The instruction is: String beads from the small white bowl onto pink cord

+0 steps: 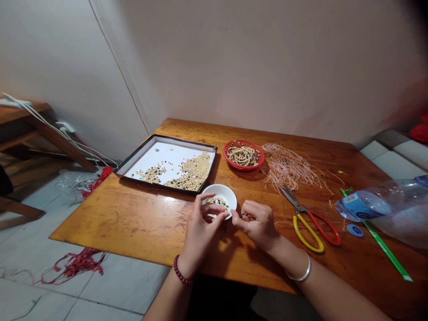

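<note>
Over a small white bowl [230,192] of pale and dark beads [214,201], my left hand [203,223] has its thumb and forefinger closed on a small pale bead. Just to the right, my right hand [256,223] pinches a thin cord, its tip pointing at the left fingertips. Most of that cord is hidden by the fingers. Behind the bowl lies a shallow black-edged tray [147,156] with many loose beads, mostly cream, some black, orange and green. A red basket [244,168] holds strung bead loops [242,155].
Right of the basket spreads a tangle of pale cords [287,169]. Scissors [302,214] with yellow and red handles lie beside my right forearm. Further right are a plastic bottle [374,205], a blue cap [355,230] and a green strip [388,252]. A wall stands behind the table [133,218].
</note>
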Demonstrator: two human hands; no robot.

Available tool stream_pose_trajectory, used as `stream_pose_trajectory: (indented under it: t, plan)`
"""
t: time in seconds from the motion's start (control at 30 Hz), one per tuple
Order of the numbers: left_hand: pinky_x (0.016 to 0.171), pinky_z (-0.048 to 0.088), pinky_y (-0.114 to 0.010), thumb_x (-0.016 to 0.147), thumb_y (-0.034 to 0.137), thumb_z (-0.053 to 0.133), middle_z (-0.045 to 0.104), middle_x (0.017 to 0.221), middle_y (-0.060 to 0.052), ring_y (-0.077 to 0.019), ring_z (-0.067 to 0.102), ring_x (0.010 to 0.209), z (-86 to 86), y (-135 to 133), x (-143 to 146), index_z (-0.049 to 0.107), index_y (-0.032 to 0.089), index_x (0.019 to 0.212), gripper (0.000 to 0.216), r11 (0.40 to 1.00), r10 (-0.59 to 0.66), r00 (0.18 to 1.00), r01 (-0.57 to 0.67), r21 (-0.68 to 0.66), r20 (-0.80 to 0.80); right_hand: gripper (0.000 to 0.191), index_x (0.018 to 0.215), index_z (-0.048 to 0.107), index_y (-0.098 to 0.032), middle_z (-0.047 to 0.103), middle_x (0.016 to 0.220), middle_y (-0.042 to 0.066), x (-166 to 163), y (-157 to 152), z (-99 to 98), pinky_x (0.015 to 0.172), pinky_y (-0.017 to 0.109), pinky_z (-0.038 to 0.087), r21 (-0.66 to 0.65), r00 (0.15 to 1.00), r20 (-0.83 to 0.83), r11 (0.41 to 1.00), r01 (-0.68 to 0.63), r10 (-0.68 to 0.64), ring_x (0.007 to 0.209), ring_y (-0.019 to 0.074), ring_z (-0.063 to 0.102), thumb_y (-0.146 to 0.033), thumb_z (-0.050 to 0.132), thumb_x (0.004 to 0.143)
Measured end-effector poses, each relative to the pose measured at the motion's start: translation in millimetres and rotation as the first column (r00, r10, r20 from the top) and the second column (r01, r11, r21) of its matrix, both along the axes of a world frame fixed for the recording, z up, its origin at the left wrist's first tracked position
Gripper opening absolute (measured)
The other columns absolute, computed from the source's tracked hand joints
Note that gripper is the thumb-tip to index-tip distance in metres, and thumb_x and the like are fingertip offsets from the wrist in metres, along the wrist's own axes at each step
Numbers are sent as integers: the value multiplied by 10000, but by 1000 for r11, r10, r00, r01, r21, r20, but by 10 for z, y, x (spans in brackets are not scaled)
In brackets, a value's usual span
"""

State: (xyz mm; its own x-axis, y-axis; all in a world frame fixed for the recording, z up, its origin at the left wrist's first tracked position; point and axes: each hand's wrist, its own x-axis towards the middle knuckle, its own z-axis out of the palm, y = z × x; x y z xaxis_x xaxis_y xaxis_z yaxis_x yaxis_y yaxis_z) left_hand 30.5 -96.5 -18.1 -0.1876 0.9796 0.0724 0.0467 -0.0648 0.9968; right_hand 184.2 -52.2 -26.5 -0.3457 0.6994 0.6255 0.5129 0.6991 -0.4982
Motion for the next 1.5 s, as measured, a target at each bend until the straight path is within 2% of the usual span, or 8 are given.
stream_pose_trajectory:
  t: [0.2,0.3,0.53,0.77,1.17,1.33,1.43,1.5]
  plan:
    - [642,515,-206,815,287,622,682,853,-15,-125,647,775,48,-39,-15,631,191,882,117,996,-50,972,66,64,-232,367,526,375,-182,386,504,-40,43,28,-1,508,229,265,-75,998,21,996,-56,58,470,72,358,-268,581,818]
    - [632,488,-201,838,293,599,677,809,-5,-112,625,732,47,-47,-23,646,185,805,122,989,-89,941,121,81,-325,347,545,396,-181,395,520,-31,55,37,-5,517,237,264,-126,991,55,985,-117,124,485,81,369,-276,530,850]
    - [734,442,-249,863,273,575,658,814,-5,-129,579,784,19,-56,-19,643,195,809,116,963,-50,822,191,191,-567,359,592,406,-184,427,567,-8,25,27,-33,552,244,290,-286,971,5,931,-227,238,538,105,418,-262,344,936]
    - [724,412,-280,905,249,495,624,835,-17,-155,546,811,10,-91,22,625,208,856,144,968,7,655,186,170,-756,392,573,456,-182,491,578,7,16,50,-73,554,248,301,-357,983,22,920,-162,182,550,116,448,-287,358,937]
    - [666,379,-265,895,181,476,561,822,-30,-166,499,788,26,-117,44,645,243,919,182,979,13,577,158,127,-817,402,640,499,-185,510,586,-1,2,54,-59,553,232,308,-460,984,73,881,-113,164,559,122,468,-372,323,949]
    - [728,403,-283,902,187,465,593,863,-35,-175,519,830,9,-115,46,638,236,959,189,977,23,623,151,149,-782,420,639,530,-177,525,583,-2,-7,63,-65,545,234,306,-474,986,16,869,-139,167,550,120,465,-390,340,946]
    - [774,414,-302,896,254,501,636,920,-37,-187,543,873,23,-114,20,617,221,971,142,980,138,668,13,197,-731,420,642,549,-166,528,587,1,-10,88,-102,548,236,317,-491,991,-66,862,-131,112,562,123,475,-404,366,936]
    - [775,412,-322,893,291,506,649,949,-47,-208,544,884,46,-117,-11,608,214,978,153,971,236,634,-123,206,-736,414,646,541,-164,524,599,4,-12,123,-130,545,238,322,-501,989,-140,859,-105,39,577,128,473,-424,380,926]
